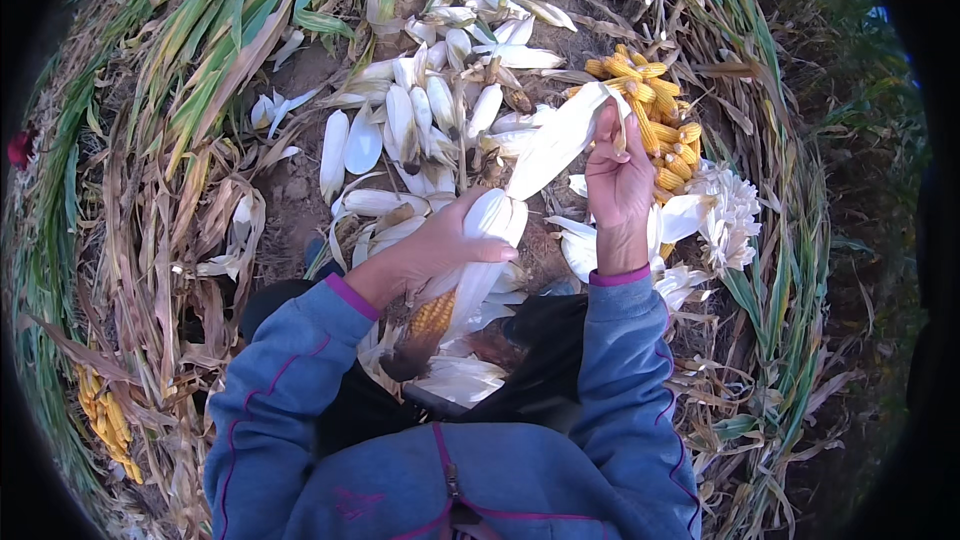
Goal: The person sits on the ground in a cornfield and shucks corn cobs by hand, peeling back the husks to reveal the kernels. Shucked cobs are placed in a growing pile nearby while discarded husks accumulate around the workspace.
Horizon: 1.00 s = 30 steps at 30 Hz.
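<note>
My left hand (435,240) grips a partly husked ear of corn near its base. Yellow kernels (433,315) show at the ear's lower end, where dark silk (409,356) hangs. Pale husk still wraps the part under my fingers. My right hand (619,165), raised to the right, pinches the tip of a long white husk leaf (551,146). That leaf stretches down to the base of the ear. Just beyond my right hand lies a heap of bare yellow corn cobs (664,120).
Several unhusked ears (420,112) lie piled on the soil ahead. Stripped husks (724,217) gather at the right, and more husks (461,379) lie between my legs. Cut corn stalks (225,52) bank up on the left and right. Another group of bare cobs (105,416) lies at far left.
</note>
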{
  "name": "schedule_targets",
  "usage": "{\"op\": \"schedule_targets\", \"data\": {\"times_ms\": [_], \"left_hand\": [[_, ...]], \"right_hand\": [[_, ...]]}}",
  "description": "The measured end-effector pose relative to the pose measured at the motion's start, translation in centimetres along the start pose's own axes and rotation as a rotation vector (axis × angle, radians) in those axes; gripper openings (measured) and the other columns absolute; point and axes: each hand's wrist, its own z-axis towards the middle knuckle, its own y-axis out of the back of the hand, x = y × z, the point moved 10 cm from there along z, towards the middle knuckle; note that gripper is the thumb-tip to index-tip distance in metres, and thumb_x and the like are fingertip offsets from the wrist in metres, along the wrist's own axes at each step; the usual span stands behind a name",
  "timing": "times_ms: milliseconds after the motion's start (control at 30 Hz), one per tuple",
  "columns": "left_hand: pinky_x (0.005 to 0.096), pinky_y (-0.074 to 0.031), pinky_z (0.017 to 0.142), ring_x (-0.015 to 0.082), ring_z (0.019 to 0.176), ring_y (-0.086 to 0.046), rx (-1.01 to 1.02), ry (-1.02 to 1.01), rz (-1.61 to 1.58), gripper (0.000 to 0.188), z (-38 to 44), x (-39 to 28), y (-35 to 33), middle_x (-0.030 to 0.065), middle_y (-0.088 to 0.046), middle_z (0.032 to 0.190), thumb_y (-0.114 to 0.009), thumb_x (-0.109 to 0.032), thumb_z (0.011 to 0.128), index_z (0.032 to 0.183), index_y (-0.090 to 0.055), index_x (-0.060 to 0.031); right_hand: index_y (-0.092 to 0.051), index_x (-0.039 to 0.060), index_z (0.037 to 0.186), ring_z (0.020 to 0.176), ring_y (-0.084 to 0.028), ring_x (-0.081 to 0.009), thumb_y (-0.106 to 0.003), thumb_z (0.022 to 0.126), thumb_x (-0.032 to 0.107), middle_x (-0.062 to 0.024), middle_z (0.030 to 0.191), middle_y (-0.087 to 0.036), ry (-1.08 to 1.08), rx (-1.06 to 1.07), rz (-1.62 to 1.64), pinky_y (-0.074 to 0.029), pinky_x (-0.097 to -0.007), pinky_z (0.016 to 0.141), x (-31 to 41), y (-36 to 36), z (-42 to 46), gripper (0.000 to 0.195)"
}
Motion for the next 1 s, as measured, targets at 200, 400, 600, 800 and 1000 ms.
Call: {"op": "schedule_targets", "data": {"times_ms": [200,400,600,800,1000], "left_hand": [[0.0289,-0.053,0.068,0.0161,0.078,-0.063,-0.297,-0.122,-0.578,0.040,-0.6,-1.7,5.5,0.0075,-0.060,0.087,-0.062,-0.033,0.085,0.108,-0.052,-0.0022],[0.0282,-0.050,0.070,0.0149,0.078,-0.059,-0.448,-0.245,-0.563,0.042,-1.2,-2.9,8.0,0.0069,-0.059,0.090,-0.055,-0.040,0.087,0.107,-0.052,-0.0028],[0.0328,-0.043,0.087,0.0174,0.098,-0.053,-0.387,-0.316,-0.461,0.045,-1.3,-2.1,6.8,0.0091,-0.052,0.104,-0.053,-0.019,0.080,0.119,-0.042,0.0003],[0.0344,-0.042,0.089,0.0193,0.102,-0.051,-0.398,-0.340,-0.430,0.063,-1.2,-1.8,7.3,0.0085,-0.049,0.111,-0.056,0.000,0.069,0.127,-0.032,-0.0032],[0.0349,-0.043,0.090,0.0192,0.104,-0.050,-0.465,-0.348,-0.380,0.068,-1.4,-1.9,7.5,0.0086,-0.048,0.112,-0.065,0.003,0.069,0.128,-0.031,-0.0052]], "right_hand": [[-0.036,0.0050,0.132,0.104,-0.057,-0.0215,-0.054,0.091,0.031,-0.0189,0.115,-0.056,-0.418,0.078,-0.788,-0.048,-0.0294,0.086,-6.7,-1.3,-3.2,0.052],[-0.021,0.0032,0.139,0.099,-0.056,-0.0163,-0.069,0.081,0.023,-0.0151,0.108,-0.059,-0.688,0.359,-1.053,-0.044,-0.0297,0.087,-14.8,-3.2,-8.2,0.077],[-0.026,0.0047,0.135,0.097,-0.062,-0.0264,-0.071,0.075,0.014,-0.0207,0.107,-0.062,-0.337,0.300,-1.650,-0.050,-0.0347,0.081,-13.0,-3.3,-6.6,0.076],[-0.034,0.0061,0.134,0.095,-0.063,-0.0256,-0.068,0.077,0.012,-0.0193,0.102,-0.063,-0.282,0.340,-1.640,-0.049,-0.0334,0.082,-12.4,-3.3,-6.5,0.067],[-0.045,0.0011,0.125,0.074,-0.064,-0.0365,-0.061,0.073,0.009,-0.0250,0.080,-0.061,-0.012,0.447,-1.673,-0.051,-0.0376,0.067,-11.7,-4.3,-6.3,0.054]]}}
